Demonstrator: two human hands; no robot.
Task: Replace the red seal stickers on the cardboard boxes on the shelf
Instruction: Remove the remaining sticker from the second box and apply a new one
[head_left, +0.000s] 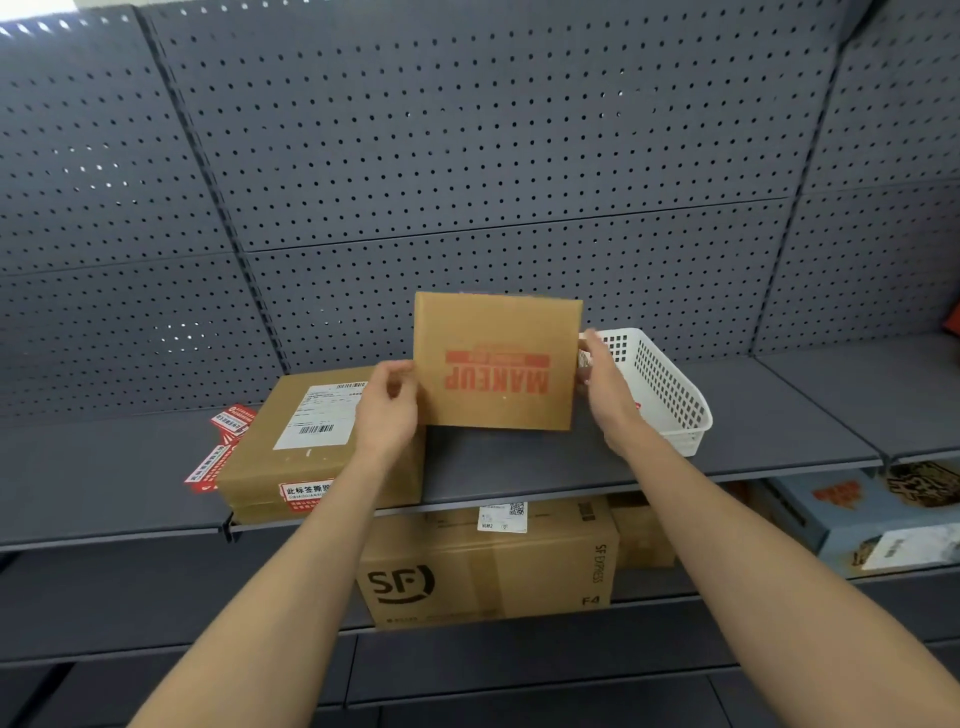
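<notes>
Held box: flat cardboard box (496, 358), raised clear of the shelf (519, 462); broad face toward the camera, red MAKEUP print upside down; no seal shows on this face, so it is probably tilted up to find one
Left hand: left hand (387, 410) clamped on the box's left edge, thumb on the front
Right hand: right hand (605, 384) clamped on the right edge; hands well apart, one per side, to steady and turn the box
Second box: second box (291, 467) flat on the shelf at left, shipping label up; red seal sticker (306, 493) over its near edge
Loose stickers: red strips (218, 447) on the shelf just beside the second box; likely fresh stock kept within reach
Basket: white basket (670, 395) on the shelf behind the right hand; a red scrap inside, perhaps a peeled seal
Lower shelf: SF carton (483, 571) below
</notes>
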